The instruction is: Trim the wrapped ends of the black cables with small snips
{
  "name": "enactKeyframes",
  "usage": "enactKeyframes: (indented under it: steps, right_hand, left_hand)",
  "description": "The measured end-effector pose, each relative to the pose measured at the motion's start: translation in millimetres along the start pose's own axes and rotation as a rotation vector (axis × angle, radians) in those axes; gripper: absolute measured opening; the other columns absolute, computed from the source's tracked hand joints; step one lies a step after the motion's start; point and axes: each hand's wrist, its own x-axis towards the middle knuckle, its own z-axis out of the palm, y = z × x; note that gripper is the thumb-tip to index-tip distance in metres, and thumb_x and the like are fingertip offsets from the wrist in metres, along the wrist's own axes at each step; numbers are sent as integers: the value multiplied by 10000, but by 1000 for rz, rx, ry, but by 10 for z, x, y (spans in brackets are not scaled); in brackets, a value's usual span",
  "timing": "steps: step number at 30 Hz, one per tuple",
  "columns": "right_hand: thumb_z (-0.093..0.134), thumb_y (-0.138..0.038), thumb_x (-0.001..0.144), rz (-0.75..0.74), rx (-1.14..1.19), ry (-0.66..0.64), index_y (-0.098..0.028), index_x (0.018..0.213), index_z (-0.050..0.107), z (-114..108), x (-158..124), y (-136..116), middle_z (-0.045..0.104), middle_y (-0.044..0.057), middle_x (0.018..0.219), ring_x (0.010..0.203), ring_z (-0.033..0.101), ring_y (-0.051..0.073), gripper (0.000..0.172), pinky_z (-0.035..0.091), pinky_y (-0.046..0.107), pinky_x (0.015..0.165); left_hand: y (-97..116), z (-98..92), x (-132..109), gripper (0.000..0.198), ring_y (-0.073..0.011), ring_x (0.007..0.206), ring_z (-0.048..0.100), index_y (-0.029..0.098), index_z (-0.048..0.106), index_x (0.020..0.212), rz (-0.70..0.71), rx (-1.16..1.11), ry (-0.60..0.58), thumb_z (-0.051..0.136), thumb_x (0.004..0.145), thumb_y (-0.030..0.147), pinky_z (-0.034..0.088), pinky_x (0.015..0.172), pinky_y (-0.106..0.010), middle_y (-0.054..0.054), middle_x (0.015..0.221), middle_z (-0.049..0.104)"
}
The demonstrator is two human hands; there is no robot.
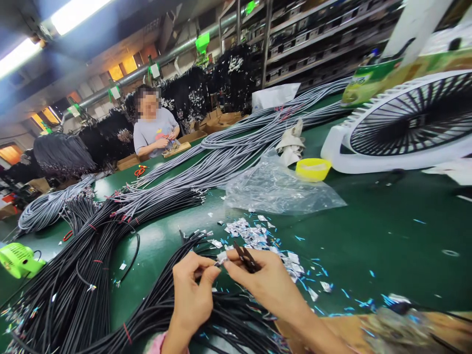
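Observation:
My left hand (191,290) pinches the end of a black cable (206,269) from the bundle (158,305) lying under my wrists. A bit of silver foil (221,256) sits at the cable tip, between both hands. My right hand (269,282) is closed on small dark snips (246,258) whose blades point at the foil. Just beyond my fingers lies a heap of silver foil scraps and blue bits (258,241) on the green table (368,231).
Long bundles of grey cables (228,147) and black cables (84,255) cross the table. A clear plastic bag (276,189), a yellow dish (312,168) and a white fan (405,123) stand right. A green fan (18,260) sits left. Another person (153,128) works at the far end.

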Motion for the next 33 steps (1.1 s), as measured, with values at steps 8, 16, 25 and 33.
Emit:
enactKeyframes:
  steps: [8, 16, 25, 33]
  right_hand:
    - [505, -343, 737, -58, -15, -95, -195, 520, 534, -96, 89, 6, 472, -24, 499, 479, 437, 134, 265, 365, 239, 459]
    - [533, -191, 814, -475, -127, -26, -188, 657, 589, -101, 24, 8, 474, 2, 654, 500, 445, 121, 166, 339, 212, 398]
    - [517, -233, 853, -443, -179, 129, -192, 621, 522, -65, 143, 78, 482, -1, 606, 519, 464, 146, 235, 375, 248, 466]
    - [465, -358, 906, -480, -162, 14, -182, 626, 582, -23, 97, 12, 498, -2, 575, 483, 469, 130, 351, 383, 229, 424]
  left_hand:
    - [11, -54, 38, 546, -83, 419, 368, 119, 612, 542, -144, -153, -254, 507, 798, 589, 276, 413, -201, 8, 469, 451]
    - [33, -10, 9, 278, -136, 581, 487, 139, 670, 695, -10, 117, -109, 533, 844, 329, 337, 522, -223, -40, 646, 579]
    - [-19, -134, 66, 523, -56, 403, 264, 148, 500, 537, -226, -328, -42, 561, 742, 625, 232, 390, -173, 69, 449, 337]
    - [17, -56, 20, 225, -120, 512, 519, 135, 651, 623, -126, -136, 36, 667, 718, 338, 416, 490, -196, -5, 558, 580]
